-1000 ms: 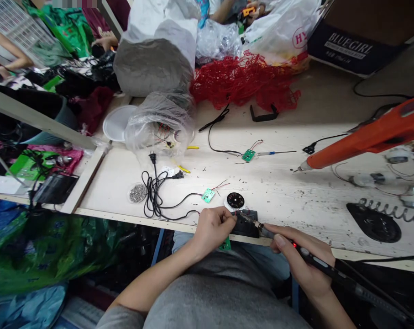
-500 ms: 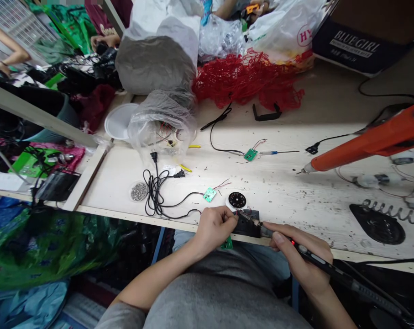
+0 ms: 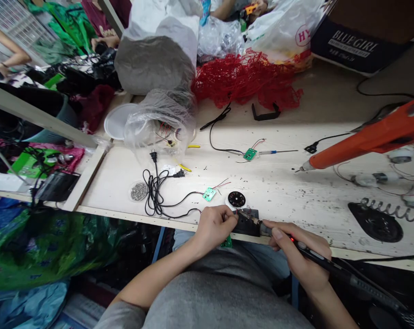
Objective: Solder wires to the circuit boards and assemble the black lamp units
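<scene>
My right hand (image 3: 301, 251) grips a black soldering iron (image 3: 314, 260) with a small red light lit on its handle. Its tip points left, right by the pinched fingertips of my left hand (image 3: 215, 225). Those fingers are closed on a thin wire, mostly hidden by the fingers. Beneath both sits a black plastic housing (image 3: 247, 227) at the table's front edge, touching or very close to a round black disc with a white rim (image 3: 236, 199). Part of a green circuit board (image 3: 227, 242) shows below my left hand. Another green board (image 3: 209, 194) with red wires lies just beyond.
Coiled black power cords (image 3: 154, 192) lie left, beside a dish of small metal pieces (image 3: 138, 191). A screwdriver (image 3: 278, 151) rests near a farther board (image 3: 250, 154). An orange electric screwdriver (image 3: 367, 137) juts in from the right, above a coil spring (image 3: 391, 210). Other people's hands show at the back.
Both hands and the soldering iron stay almost where they were. The whole view has shifted very slightly.
</scene>
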Action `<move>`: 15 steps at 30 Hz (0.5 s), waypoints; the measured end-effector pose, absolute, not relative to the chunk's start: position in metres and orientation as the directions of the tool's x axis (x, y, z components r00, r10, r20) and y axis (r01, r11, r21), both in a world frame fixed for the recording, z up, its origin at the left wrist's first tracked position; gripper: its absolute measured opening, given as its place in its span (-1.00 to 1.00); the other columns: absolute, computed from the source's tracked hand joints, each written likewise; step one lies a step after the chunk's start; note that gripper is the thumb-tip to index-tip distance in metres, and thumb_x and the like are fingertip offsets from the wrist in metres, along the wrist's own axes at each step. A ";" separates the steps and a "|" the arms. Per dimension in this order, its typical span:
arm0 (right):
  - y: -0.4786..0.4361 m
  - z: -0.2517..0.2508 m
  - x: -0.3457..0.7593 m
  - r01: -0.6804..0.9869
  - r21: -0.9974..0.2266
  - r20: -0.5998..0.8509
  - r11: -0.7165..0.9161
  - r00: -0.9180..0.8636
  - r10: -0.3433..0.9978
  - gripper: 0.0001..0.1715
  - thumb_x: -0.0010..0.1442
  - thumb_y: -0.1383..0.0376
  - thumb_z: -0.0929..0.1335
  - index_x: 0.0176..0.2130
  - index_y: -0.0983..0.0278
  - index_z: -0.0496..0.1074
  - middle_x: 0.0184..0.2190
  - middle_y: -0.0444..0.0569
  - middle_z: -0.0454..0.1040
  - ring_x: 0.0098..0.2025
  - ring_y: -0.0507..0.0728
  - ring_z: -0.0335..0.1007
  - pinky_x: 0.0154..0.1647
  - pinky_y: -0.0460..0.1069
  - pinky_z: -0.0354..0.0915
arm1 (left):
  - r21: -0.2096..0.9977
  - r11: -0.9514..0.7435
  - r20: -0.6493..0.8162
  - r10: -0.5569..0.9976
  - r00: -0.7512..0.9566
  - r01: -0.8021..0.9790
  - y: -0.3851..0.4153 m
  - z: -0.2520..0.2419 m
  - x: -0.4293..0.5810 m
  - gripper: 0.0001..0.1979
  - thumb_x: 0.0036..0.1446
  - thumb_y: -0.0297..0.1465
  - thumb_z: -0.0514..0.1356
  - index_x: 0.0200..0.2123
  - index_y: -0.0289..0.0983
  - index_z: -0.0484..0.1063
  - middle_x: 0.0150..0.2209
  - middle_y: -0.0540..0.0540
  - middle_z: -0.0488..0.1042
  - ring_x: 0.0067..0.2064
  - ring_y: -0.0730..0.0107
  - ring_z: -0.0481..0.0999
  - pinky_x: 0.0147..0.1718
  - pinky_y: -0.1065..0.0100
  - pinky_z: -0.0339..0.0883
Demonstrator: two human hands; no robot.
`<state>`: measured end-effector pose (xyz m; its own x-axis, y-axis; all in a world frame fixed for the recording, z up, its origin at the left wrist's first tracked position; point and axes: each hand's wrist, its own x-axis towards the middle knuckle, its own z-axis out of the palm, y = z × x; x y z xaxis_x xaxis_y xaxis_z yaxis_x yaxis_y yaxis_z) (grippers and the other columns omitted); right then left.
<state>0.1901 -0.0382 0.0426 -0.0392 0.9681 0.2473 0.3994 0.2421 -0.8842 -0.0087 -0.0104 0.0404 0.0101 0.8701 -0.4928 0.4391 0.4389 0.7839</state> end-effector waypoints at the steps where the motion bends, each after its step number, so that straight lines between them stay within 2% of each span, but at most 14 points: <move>1: -0.038 0.043 0.190 0.399 -0.885 0.245 0.238 -0.034 0.969 -0.81 0.30 0.30 0.38 -0.21 0.21 0.65 -0.58 -0.19 0.54 -0.63 0.02 0.46 -0.56 -0.13 0.43 | 0.781 0.446 -0.500 0.866 0.009 0.436 -0.010 0.041 -0.009 -0.80 0.03 -0.42 0.17 -0.62 -0.26 0.35 -0.66 0.11 0.27 -0.55 0.53 0.22 -0.50 0.46 0.05; 9: -0.042 0.046 0.196 0.386 -0.892 0.259 0.237 0.003 0.966 -0.81 0.30 0.29 0.38 -0.22 0.21 0.65 -0.58 -0.18 0.54 -0.62 0.02 0.47 -0.59 -0.14 0.41 | 0.785 0.438 -0.493 0.870 0.014 0.438 -0.010 0.039 -0.008 -0.82 0.02 -0.43 0.16 -0.60 -0.26 0.38 -0.66 0.11 0.27 -0.55 0.52 0.22 -0.50 0.45 0.04; 15: -0.045 0.043 0.200 0.386 -0.893 0.271 0.233 0.046 0.961 -0.82 0.30 0.28 0.40 -0.20 0.19 0.65 -0.56 -0.18 0.56 -0.62 0.02 0.47 -0.58 -0.14 0.43 | 0.779 0.381 -0.456 0.889 0.034 0.499 -0.012 0.045 -0.010 -0.78 0.07 -0.33 0.17 -0.58 -0.25 0.39 -0.64 0.07 0.32 -0.55 0.50 0.25 -0.50 0.44 0.05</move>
